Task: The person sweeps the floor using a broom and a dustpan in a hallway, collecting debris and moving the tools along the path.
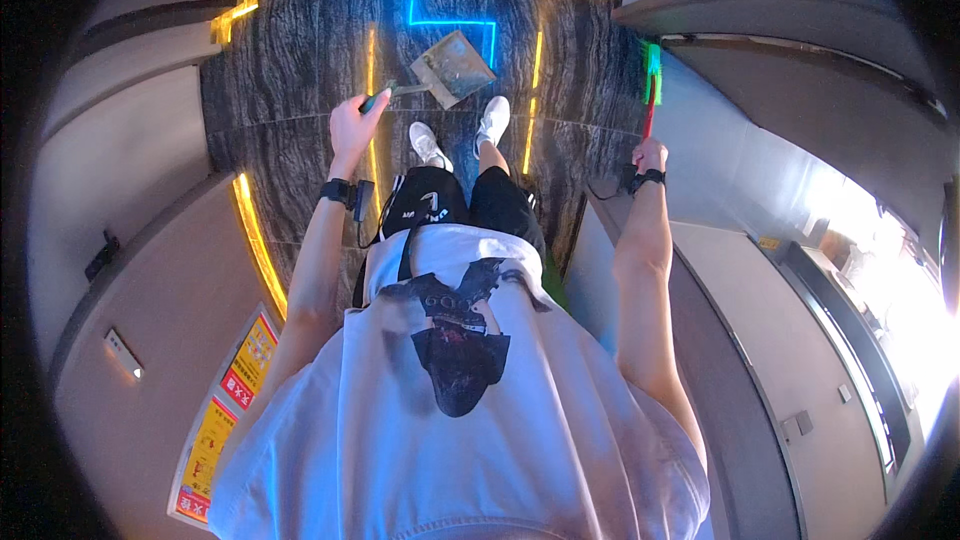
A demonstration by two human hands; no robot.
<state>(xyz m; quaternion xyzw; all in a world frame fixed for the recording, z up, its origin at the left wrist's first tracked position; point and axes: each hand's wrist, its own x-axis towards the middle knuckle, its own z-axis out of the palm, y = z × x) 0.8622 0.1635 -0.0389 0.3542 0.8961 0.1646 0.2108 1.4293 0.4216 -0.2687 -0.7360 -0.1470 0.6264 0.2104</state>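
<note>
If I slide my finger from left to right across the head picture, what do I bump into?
Wall signs → left hand → dustpan → brush.

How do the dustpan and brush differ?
Colour: the dustpan is greyish with a green handle; the brush has a green head and red handle. Shape: the dustpan is broad, the brush narrow. Side: the left hand holds the dustpan, the right hand the brush. Both have handles.
</note>
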